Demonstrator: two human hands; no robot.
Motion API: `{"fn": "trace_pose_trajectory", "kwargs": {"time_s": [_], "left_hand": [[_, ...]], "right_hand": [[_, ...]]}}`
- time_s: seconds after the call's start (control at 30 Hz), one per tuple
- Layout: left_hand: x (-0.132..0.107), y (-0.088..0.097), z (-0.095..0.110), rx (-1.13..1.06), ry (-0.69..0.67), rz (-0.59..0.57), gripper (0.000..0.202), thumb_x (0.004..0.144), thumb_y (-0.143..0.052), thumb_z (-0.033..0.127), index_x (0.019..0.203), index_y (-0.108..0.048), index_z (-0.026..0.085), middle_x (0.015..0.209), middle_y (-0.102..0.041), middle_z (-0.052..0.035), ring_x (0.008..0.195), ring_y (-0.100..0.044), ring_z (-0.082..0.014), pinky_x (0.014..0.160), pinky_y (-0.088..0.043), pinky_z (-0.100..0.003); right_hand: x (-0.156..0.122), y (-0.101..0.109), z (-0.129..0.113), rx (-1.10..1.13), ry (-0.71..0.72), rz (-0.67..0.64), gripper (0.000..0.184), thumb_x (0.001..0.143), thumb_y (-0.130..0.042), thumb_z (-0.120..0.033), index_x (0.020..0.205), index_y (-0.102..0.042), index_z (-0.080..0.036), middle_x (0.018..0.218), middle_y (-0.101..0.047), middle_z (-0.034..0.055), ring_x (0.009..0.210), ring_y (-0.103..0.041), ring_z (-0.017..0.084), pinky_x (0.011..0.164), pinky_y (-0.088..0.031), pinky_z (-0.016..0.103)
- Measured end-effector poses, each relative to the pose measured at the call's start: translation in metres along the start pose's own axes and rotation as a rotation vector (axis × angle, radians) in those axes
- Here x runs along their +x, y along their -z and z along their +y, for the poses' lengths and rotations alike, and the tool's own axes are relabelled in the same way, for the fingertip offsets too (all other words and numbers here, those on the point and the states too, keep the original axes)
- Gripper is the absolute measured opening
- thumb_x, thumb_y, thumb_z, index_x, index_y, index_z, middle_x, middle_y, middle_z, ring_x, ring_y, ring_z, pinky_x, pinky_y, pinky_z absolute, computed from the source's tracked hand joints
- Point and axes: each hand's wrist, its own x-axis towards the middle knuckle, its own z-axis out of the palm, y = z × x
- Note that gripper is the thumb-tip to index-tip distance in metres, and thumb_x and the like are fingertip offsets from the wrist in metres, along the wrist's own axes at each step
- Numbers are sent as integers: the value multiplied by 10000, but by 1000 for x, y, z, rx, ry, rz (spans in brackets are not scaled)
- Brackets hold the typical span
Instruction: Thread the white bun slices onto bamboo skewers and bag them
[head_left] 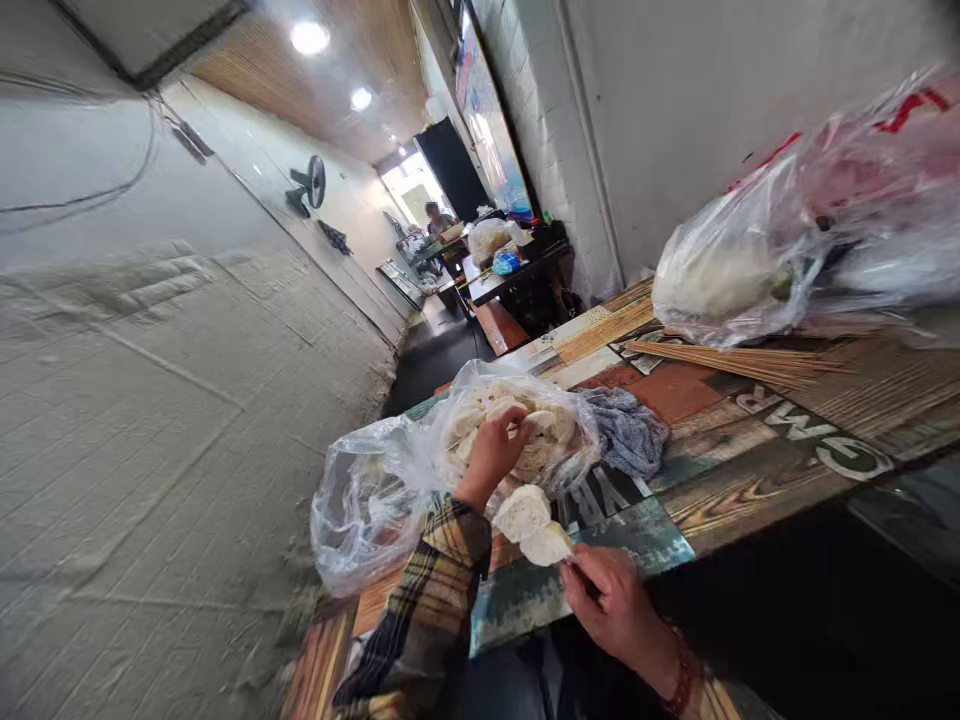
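Two slices (534,525) extend from pinched right fingers (604,568); left fingers (511,418) curl, hold unclear; tabletop (739,490) reads "G" (855,458).

Two flat, off-white, roundish slices (525,514) in a slanting row beside a clear plastic bag (587,440) of similar pieces (541,456).

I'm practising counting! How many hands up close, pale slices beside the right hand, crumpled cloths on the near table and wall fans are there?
Left hand and right hand: 2
Pale slices: 2
Crumpled blue-grey cloth: 1
Wall fan: 1
Total: 6
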Motion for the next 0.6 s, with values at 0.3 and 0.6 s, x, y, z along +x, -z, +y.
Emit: {"fn": "trace_pose_trajectory", "kwargs": {"time_s": [0.3, 0.6], "left_hand": [[-41, 7, 10, -910, 299, -80, 409, 696, -793, 377, 943, -514, 210, 774, -632, 24, 654, -666, -146, 507, -424, -203], [-71, 9, 7, -1241, 395, -20, 248, 727, -795, 307, 867, -652, 160, 868, -656, -11, 741, -614, -96, 656, -463, -196]], "right_hand": [[-6, -2, 7, -32, -35, -8, 240, 950, -480, -238, 745, -601, -211, 585, -651, -4, 498, -625, 134, 515, -472, 239], [-6, -4, 10, 42, -211, -75, 232, 957, -482, -308, 818, -635, -202, 627, -717, 22, 569, -706, 169, 550, -555, 235]]}}
